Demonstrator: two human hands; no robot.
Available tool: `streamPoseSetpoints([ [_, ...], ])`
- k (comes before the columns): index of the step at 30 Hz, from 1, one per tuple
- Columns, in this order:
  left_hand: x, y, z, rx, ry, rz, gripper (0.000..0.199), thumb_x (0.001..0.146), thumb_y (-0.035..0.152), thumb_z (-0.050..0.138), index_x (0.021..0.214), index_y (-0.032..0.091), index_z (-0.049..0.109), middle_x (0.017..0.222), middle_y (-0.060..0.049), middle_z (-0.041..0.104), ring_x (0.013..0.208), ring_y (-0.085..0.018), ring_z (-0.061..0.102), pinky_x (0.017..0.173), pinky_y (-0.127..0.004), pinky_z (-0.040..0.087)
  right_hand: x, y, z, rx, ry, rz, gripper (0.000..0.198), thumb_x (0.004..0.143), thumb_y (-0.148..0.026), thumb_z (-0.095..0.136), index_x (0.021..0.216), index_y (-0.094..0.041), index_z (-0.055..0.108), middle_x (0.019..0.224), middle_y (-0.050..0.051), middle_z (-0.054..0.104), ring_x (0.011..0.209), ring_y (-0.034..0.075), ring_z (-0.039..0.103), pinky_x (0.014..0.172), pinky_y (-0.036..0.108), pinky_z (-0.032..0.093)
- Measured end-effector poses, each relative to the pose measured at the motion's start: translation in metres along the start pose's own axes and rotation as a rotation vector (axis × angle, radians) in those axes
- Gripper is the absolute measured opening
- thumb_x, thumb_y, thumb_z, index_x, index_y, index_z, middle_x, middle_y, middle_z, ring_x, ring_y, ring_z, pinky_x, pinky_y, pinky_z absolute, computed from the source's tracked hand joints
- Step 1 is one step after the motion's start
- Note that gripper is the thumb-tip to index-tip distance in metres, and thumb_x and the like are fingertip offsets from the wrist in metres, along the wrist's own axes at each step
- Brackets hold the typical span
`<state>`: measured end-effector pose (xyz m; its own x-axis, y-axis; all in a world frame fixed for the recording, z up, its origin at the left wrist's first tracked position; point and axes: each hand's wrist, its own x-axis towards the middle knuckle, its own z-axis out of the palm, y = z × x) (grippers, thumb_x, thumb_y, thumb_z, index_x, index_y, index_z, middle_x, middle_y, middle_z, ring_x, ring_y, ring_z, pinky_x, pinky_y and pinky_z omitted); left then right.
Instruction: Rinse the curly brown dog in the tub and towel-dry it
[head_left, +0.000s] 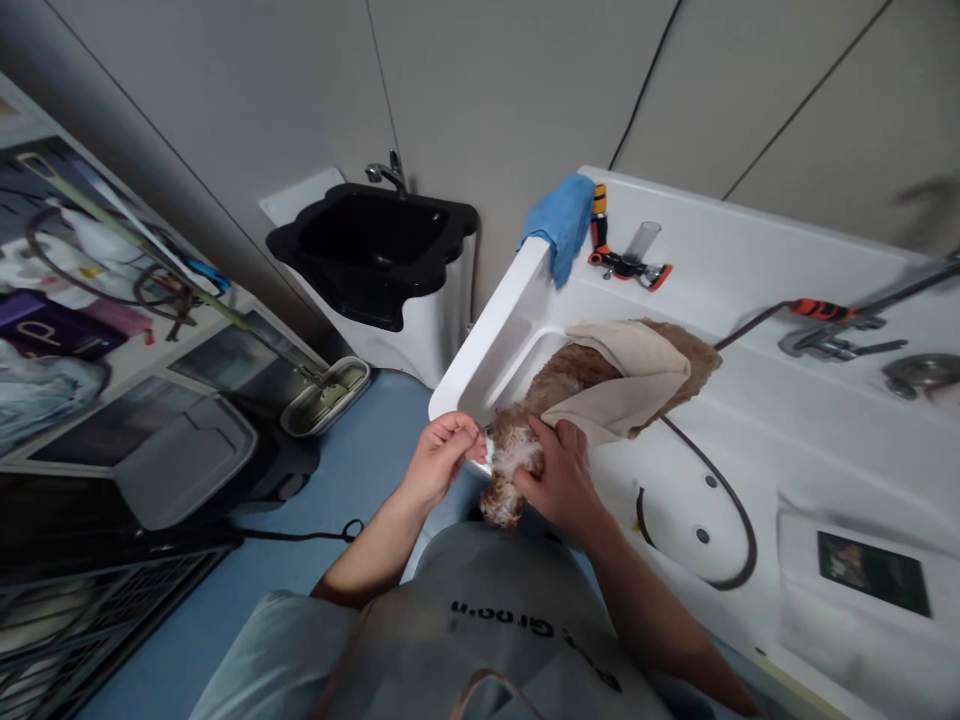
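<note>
A small brown curly-haired dog [559,385] stands in a white grooming tub [480,340], its back draped with a beige towel [637,385]. Its head [508,470] hangs over the tub's near edge towards me. My right hand [559,480] holds the dog's head from the right side. My left hand [442,455] is pinched on a small white pad [487,450] pressed against the left side of the dog's face. Exactly what the white pad is cannot be told.
A blue cloth [564,222] hangs over the tub's far corner beside an orange-and-black spray nozzle [600,235]. A dark hose [712,500] loops across the tub's ledge. A black sink [375,245] stands at the wall. Cages and a mop bucket [326,400] occupy the left.
</note>
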<state>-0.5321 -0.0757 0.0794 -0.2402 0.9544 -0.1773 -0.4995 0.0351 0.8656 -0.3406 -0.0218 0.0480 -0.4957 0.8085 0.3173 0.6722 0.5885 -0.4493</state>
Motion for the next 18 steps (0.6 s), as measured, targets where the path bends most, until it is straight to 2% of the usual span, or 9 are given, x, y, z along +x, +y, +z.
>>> streamPoseSetpoints([
  [2, -0.004, 0.003, 0.006, -0.085, 0.005, -0.045, 0.045, 0.061, 0.049, 0.092, 0.071, 0.014, 0.065, 0.064, 0.0, 0.068, 0.055, -0.009, 0.063, 0.055, -0.02, 0.054, 0.0, 0.002, 0.0, -0.007, 0.008, -0.003, 0.064, 0.077, -0.029, 0.061, 0.139, -0.018, 0.054, 0.112, 0.013, 0.05, 0.11, 0.035, 0.049, 0.099, 0.059, 0.047],
  [5, -0.01, 0.008, 0.013, -0.138, 0.009, -0.055, 0.045, 0.058, 0.047, 0.095, 0.072, 0.014, 0.068, 0.065, -0.001, 0.07, 0.054, -0.009, 0.064, 0.054, -0.02, 0.056, 0.0, 0.003, 0.001, -0.021, 0.009, 0.002, 0.066, 0.077, -0.03, 0.062, 0.141, -0.019, 0.053, 0.111, 0.012, 0.05, 0.11, 0.035, 0.049, 0.098, 0.06, 0.048],
  [12, -0.017, 0.013, 0.015, -0.08, 0.012, 0.075, 0.04, 0.06, 0.049, 0.094, 0.071, 0.016, 0.074, 0.07, -0.003, 0.075, 0.056, -0.011, 0.066, 0.058, -0.025, 0.059, 0.003, 0.003, 0.0, -0.035, 0.008, 0.018, 0.065, 0.077, -0.031, 0.061, 0.14, -0.017, 0.053, 0.11, 0.012, 0.049, 0.109, 0.036, 0.049, 0.099, 0.061, 0.048],
  [18, -0.019, 0.014, 0.013, -0.04, -0.035, 0.168, 0.032, 0.068, 0.044, 0.091, 0.074, 0.017, 0.074, 0.073, -0.003, 0.076, 0.058, -0.011, 0.067, 0.06, -0.024, 0.056, 0.005, 0.003, 0.0, -0.007, 0.033, 0.051, 0.066, 0.077, -0.034, 0.061, 0.14, -0.017, 0.055, 0.113, 0.014, 0.049, 0.113, 0.037, 0.048, 0.1, 0.064, 0.047],
])
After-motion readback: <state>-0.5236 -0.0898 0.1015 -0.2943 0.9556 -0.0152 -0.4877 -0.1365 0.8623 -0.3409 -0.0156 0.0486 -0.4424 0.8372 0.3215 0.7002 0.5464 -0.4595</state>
